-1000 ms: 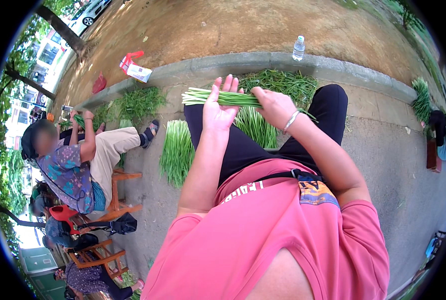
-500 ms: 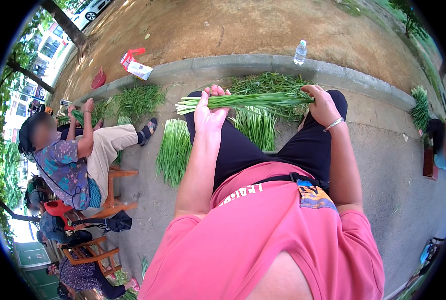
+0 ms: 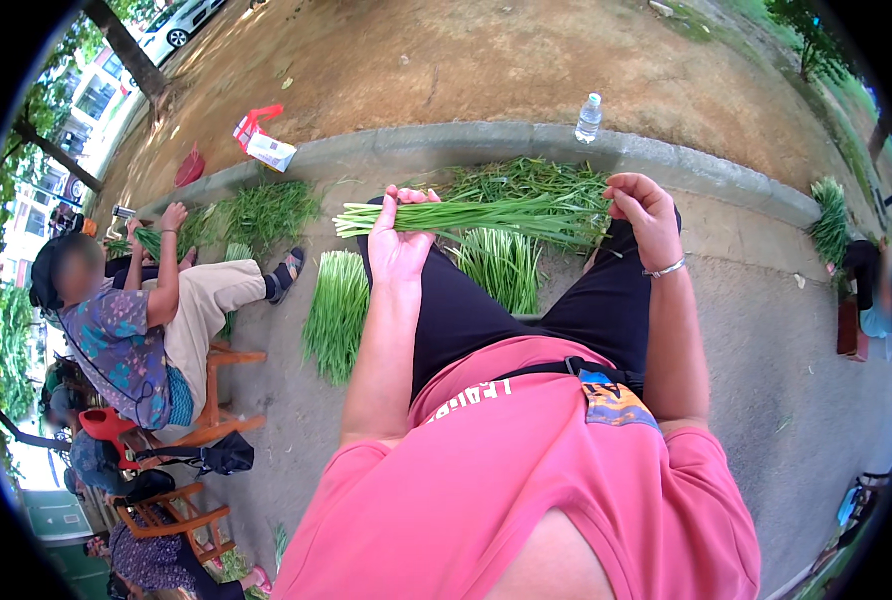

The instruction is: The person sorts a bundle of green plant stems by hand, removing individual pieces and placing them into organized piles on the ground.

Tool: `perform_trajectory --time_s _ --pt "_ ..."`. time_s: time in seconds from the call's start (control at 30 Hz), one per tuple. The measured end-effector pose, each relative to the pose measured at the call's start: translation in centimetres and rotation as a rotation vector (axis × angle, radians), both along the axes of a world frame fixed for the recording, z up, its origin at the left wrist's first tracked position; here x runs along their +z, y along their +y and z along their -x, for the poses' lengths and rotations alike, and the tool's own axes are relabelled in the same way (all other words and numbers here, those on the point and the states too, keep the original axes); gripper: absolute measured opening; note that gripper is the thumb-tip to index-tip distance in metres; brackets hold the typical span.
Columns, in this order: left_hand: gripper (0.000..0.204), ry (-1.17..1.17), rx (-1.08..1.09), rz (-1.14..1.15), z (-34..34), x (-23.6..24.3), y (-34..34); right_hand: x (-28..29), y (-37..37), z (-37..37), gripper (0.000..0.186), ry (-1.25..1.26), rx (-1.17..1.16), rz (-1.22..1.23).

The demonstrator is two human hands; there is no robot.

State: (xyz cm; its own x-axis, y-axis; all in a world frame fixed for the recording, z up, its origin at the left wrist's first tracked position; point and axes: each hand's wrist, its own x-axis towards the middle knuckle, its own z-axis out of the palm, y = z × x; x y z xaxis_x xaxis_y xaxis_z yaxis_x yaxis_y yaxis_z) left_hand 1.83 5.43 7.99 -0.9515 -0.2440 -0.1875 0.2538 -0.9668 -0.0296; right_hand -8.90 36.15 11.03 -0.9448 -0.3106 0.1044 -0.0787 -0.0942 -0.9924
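My left hand is closed around the pale stem end of a bunch of garlic chives, held level above my knees. Its long green leaves stretch right toward my right hand, whose fingers are curled into a pinch beside the leaf tips. Whatever is between those fingers is too small to make out. On the ground between my legs lies one pile of chives, white ends away from me. Another pile lies left of my left leg.
Loose green trimmings are heaped against a concrete kerb. A water bottle and a white-and-red bag are by the kerb. At left, a seated co-worker handles greens. More greens lie far right.
My right hand's fingers have come up slightly off the leaf ends and curled more. The left hand keeps its hold on the bunch. The whole view has shifted slightly.
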Motion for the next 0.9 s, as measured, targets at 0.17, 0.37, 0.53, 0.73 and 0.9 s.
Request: perform_trajectory --time_s 0.17,0.37,0.53,0.73,0.9 --pt "0.013 0.085 0.031 0.083 -0.2 0.5 0.1 0.8 -0.1 -0.5 0.013 -0.012 0.097 0.033" --pt "0.012 0.147 0.029 0.085 -0.3 0.9 0.3 1.3 -0.4 -1.0 0.012 0.006 0.173 -0.013" --pt "0.013 0.187 0.007 0.064 -0.2 0.4 -0.2 1.4 -0.5 -1.2 0.012 0.023 0.207 -0.040" --pt "0.014 0.094 0.046 0.065 -0.2 0.1 -0.4 2.7 -0.4 -2.0 0.011 0.048 0.280 -0.038" --pt "0.014 0.073 0.061 0.082 -0.1 -0.1 -0.4 1.8 -1.1 -2.5 0.013 0.299 0.298 -0.401"
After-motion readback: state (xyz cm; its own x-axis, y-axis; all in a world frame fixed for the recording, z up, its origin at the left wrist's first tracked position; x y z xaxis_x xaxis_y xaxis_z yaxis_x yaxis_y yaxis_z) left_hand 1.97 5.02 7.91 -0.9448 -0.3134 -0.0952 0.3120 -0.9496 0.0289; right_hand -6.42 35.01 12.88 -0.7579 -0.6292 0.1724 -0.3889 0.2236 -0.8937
